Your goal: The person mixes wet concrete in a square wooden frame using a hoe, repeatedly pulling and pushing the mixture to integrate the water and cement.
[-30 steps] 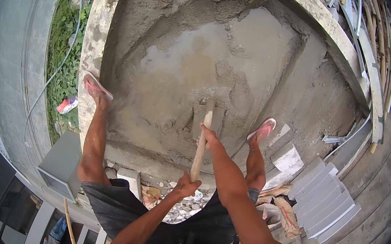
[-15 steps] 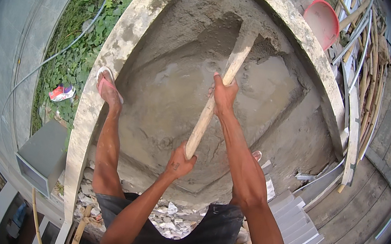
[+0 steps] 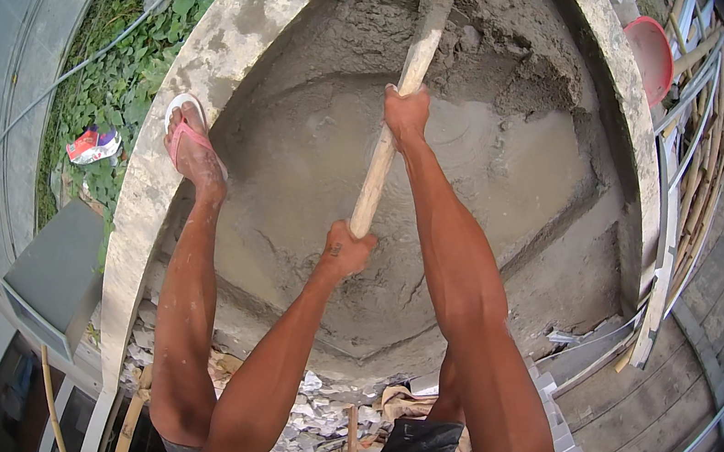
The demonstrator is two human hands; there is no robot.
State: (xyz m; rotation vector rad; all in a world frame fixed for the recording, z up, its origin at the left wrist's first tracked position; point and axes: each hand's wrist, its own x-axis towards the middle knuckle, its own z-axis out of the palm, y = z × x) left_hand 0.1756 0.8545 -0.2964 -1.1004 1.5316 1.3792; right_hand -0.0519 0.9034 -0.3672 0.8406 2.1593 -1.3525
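Note:
Both of my hands are wrapped round the wooden handle of a hoe (image 3: 378, 177). My left hand (image 3: 348, 249) closes on the lower end of the handle, nearest me. Farther up, my right hand (image 3: 406, 114) grips the shaft about halfway along. Grey mud coats the hoe's far end, and its blade is mostly hidden against the wet cement mix (image 3: 515, 58) heaped at the back. Murky water (image 3: 316, 155) pools over the mix below my hands.
A pale concrete curb (image 3: 150, 187) surrounds the pit; my left foot in a pink-strapped flip-flop (image 3: 191, 139) stands on it. A red basin (image 3: 649, 61) and bamboo poles (image 3: 701, 172) lie right, beside wooden planks (image 3: 632, 412). Rubble (image 3: 320, 424) lies near me, a hose (image 3: 77, 80) left.
Both hands and the hoe have moved away from me, and its far end now reaches the heap at the back. The view has shifted, and my body leans farther forward.

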